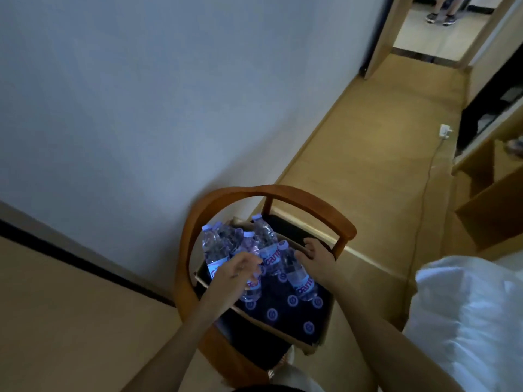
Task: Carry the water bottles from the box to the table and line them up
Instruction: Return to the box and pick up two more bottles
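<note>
Several clear water bottles with pale caps and red-lettered labels lie in an open cardboard box (317, 342) that stands on a wooden chair. My left hand (237, 271) comes down on the middle bottle (252, 290), and its fingers curl over the bottle's body. My right hand (314, 257) hovers just right of another bottle (297, 274), close to the box's far edge, with its fingers loosely spread and nothing in them. A third bottle (212, 250) lies at the left of the pile. The table is out of view.
The chair's curved wooden backrest (283, 193) arches around the box, hard against a white wall. White bedding (467, 321) lies at the lower right. A wooden floor runs back to a doorway where a person's legs and shoes (441, 17) stand. Low wooden furniture (486, 193) lines the right side.
</note>
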